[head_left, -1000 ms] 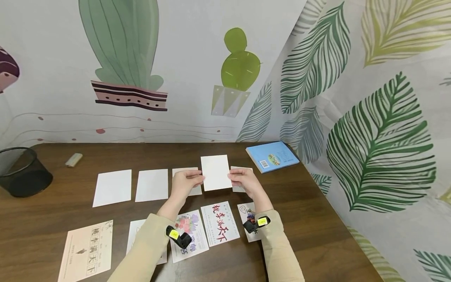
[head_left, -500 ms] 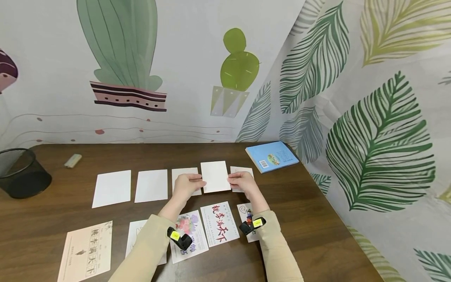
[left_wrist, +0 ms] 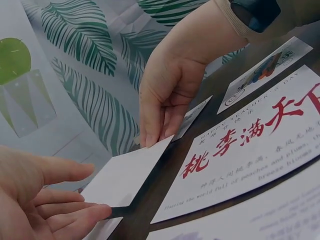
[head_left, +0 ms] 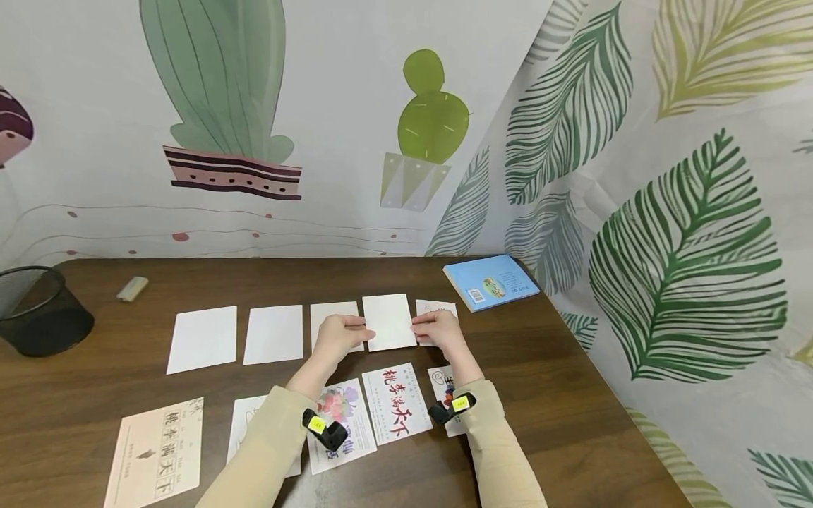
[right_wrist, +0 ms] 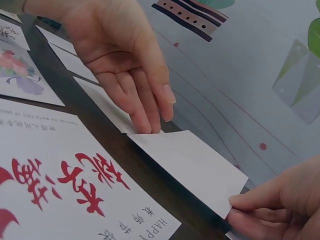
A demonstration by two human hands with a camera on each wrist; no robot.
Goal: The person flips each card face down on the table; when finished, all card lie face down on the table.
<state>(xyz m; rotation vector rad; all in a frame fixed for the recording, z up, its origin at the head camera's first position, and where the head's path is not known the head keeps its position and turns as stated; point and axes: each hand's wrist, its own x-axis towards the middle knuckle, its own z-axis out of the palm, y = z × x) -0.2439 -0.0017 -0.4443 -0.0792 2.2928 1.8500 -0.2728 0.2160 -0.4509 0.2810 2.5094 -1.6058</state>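
Observation:
A blank white card (head_left: 389, 322) lies low over the back row of cards, between my two hands. At its right edge my right hand (head_left: 442, 331) pinches it between thumb and fingers, clearest in the right wrist view, where the card (right_wrist: 192, 162) is tilted. My left hand (head_left: 336, 337) is at the left edge; in the right wrist view the left hand's fingertips (right_wrist: 145, 127) touch the card's end, and the thumb stands apart from them. Below sits a card with red characters (head_left: 398, 402). My hands partly cover two cards, the left one (head_left: 324, 314) and the right one (head_left: 435, 305).
Two white cards, one (head_left: 203, 339) and another (head_left: 274, 334), lie to the left. In front are a peach card (head_left: 155, 451) and a flower card (head_left: 343, 416). A blue book (head_left: 492, 282), a mesh pen holder (head_left: 47, 324) and an eraser (head_left: 133, 288) stand around the table (head_left: 571, 423).
Both hands have lowered the blank card toward the table, and it sits slightly nearer me. The right hand has shifted a little left. The other cards have not moved.

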